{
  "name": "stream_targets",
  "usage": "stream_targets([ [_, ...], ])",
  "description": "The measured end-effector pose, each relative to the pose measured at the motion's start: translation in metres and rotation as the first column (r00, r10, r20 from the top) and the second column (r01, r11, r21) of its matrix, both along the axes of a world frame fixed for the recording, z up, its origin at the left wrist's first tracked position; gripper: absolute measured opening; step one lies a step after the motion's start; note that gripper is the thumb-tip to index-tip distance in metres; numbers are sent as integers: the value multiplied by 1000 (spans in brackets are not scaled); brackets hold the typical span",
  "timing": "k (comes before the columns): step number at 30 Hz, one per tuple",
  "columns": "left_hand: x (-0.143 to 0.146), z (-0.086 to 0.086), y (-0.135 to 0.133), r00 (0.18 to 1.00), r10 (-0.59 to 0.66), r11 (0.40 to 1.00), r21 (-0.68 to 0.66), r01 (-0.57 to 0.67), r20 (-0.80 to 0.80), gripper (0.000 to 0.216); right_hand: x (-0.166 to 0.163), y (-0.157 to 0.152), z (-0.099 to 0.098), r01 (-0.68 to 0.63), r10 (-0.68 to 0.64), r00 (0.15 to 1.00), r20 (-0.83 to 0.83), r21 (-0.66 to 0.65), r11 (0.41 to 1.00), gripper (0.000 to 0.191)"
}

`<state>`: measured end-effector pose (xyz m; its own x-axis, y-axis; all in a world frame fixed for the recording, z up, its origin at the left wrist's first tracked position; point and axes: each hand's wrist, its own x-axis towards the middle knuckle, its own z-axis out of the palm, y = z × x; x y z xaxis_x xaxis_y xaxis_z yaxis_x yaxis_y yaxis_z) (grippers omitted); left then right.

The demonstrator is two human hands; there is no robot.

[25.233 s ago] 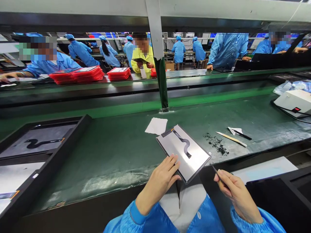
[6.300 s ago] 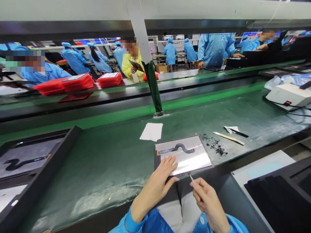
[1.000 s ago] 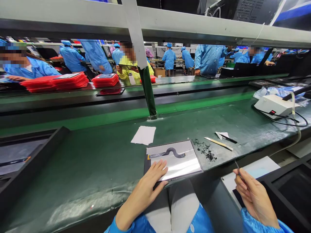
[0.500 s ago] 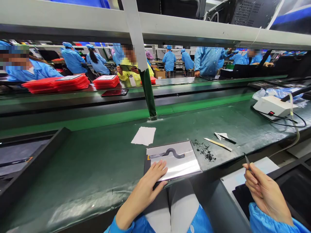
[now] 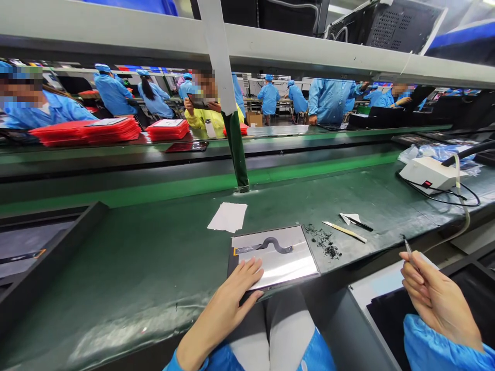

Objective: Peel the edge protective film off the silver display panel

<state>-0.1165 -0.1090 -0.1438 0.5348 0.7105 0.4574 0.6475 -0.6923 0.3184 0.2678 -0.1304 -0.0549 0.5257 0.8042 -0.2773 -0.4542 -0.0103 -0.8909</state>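
Note:
A flat display panel (image 5: pixel 288 263) with a silvery back lies at the bench's front edge. A dark curved flex cable (image 5: pixel 270 243) runs across its upper part. My left hand (image 5: pixel 240 288) rests flat on the panel's lower left corner, fingers stretched out, thumb along the near edge. Off to the right, past the bench edge, my right hand (image 5: pixel 429 288) pinches metal tweezers (image 5: pixel 408 249), tips pointing up, with a small dark bit at the tips. Beside the panel lie black scraps (image 5: pixel 328 247), a pale craft knife (image 5: pixel 344 232) and a black pen-like tool (image 5: pixel 359 222).
White paper sheets (image 5: pixel 228 217) lie behind the panel. A black tray (image 5: pixel 46 247) stands on the left. A white box (image 5: pixel 429 174) with cables sits at the right. A green post (image 5: pixel 236 152) rises mid-bench. Beyond, red stacks (image 5: pixel 88 132) and people in blue.
My right hand has moved to the right and slightly up with the tweezers. My left hand stays on the panel. The view has shifted slightly.

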Motion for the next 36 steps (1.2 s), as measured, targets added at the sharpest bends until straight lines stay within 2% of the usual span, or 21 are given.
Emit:
stream_targets([
  [10,-18,6,-14,998,39,999,40,-37,-41,39,-17,6,5,-97,97,995,16,-25,995,51],
  [18,-52,4,-32,993,107,992,71,-104,-48,38,-37,14,-1,-193,194,981,21,-40,980,47],
  [26,-65,2,-39,989,140,990,-27,-141,-36,37,-37,23,2,-178,176,984,-33,-46,983,45],
  [36,-63,7,-39,991,131,991,0,-131,-38,38,-21,26,12,-121,121,992,-41,-9,993,38],
])
